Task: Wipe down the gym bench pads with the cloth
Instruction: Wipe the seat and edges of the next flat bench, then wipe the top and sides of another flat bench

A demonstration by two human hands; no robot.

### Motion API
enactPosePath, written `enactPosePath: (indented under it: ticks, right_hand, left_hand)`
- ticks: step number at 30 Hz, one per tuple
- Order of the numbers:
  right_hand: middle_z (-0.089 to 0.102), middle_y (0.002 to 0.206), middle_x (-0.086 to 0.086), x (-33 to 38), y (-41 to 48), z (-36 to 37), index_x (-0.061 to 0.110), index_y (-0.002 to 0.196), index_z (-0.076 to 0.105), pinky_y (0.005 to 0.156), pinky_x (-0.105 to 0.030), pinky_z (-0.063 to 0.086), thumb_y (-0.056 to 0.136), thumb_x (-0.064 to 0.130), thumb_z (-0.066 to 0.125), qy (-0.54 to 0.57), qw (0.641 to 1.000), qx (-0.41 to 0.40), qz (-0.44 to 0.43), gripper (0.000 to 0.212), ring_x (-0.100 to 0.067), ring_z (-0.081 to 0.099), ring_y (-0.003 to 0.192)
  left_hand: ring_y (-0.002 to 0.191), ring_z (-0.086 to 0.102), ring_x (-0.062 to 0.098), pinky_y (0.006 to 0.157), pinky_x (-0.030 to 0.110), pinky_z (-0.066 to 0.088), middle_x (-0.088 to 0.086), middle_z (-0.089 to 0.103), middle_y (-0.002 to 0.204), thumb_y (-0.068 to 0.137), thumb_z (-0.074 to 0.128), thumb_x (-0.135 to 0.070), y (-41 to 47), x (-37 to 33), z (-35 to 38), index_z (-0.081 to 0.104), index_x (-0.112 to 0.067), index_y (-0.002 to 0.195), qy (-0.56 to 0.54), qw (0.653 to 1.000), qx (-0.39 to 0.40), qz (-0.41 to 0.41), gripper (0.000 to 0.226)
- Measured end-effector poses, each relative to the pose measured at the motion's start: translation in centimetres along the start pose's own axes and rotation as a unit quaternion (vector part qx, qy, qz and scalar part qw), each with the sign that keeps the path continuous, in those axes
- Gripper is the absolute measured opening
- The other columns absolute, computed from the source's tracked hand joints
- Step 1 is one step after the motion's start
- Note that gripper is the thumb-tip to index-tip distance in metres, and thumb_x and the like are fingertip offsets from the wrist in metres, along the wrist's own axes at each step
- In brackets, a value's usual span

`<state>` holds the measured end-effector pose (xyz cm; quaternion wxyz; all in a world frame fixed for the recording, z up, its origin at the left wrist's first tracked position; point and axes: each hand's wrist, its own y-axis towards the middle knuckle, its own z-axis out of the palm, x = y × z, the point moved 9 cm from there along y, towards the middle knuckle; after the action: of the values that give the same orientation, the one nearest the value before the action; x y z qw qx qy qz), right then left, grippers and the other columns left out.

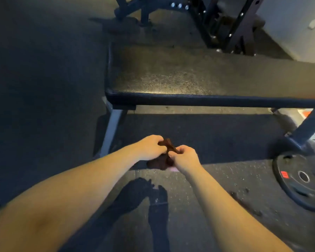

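Note:
A flat gym bench with a black textured pad (pixel 171 77) runs from the middle of the view to the right edge. In front of it, over the floor, both my hands hold a small dark brown cloth (pixel 168 145). My left hand (pixel 150 147) pinches its upper left part. My right hand (pixel 185 157) grips its right part, and the rest of the cloth hangs bunched below and between the hands. The hands are below the bench's near edge and do not touch the pad.
The bench stands on a white leg (pixel 111 130) at left and a dark foot (pixel 305 131) at right. A black weight plate (pixel 300 180) lies on the rubber floor at right. A dark rack frame (pixel 224 24) stands behind the bench. My feet show below.

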<state>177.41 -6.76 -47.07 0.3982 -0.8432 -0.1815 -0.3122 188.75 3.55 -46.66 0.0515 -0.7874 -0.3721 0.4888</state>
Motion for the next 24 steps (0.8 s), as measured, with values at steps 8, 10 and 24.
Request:
enactPosePath:
  ticks: [8, 10, 24]
  right_hand:
    - [0.065, 0.089, -0.008, 7.2, -12.6, -1.8, 0.006, 0.098, 0.063, 0.074, -0.039, 0.048, 0.092, 0.025, 0.069, -0.127, 0.983, 0.121, 0.061, 0.021, -0.023, 0.061, 0.083]
    - [0.056, 0.082, -0.009, 11.2, -16.7, -4.0, 0.010, 0.090, 0.056, 0.067, -0.035, 0.038, 0.094, 0.021, 0.066, -0.091, 0.986, 0.127, 0.055, 0.015, -0.021, 0.051, 0.075]
    - [0.066, 0.103, -0.019, 38.6, -41.2, -23.9, 0.010, 0.094, 0.059, 0.076, -0.044, 0.061, 0.098, 0.007, 0.066, 0.125, 0.983, 0.128, 0.039, 0.009, -0.028, 0.067, 0.089]
  left_hand:
    - [0.072, 0.052, 0.011, 0.062, 0.029, 0.036, 0.001, 0.059, 0.082, 0.091, 0.061, -0.025, -13.0, -0.3, -1.1, 0.057, -0.019, 0.077, -0.222, 0.920, -0.002, -0.324, 0.016]
    - [0.081, 0.058, 0.015, 0.068, 0.031, 0.040, 0.003, 0.064, 0.090, 0.090, 0.058, -0.032, -16.7, -3.9, -4.0, 0.063, -0.020, 0.087, -0.239, 0.909, 0.013, -0.340, 0.013]
    - [0.094, 0.063, 0.021, 0.080, 0.034, 0.046, 0.008, 0.066, 0.103, 0.101, 0.044, -0.038, -37.2, -38.4, -29.1, 0.062, -0.019, 0.100, -0.074, 0.984, 0.024, -0.157, 0.027]
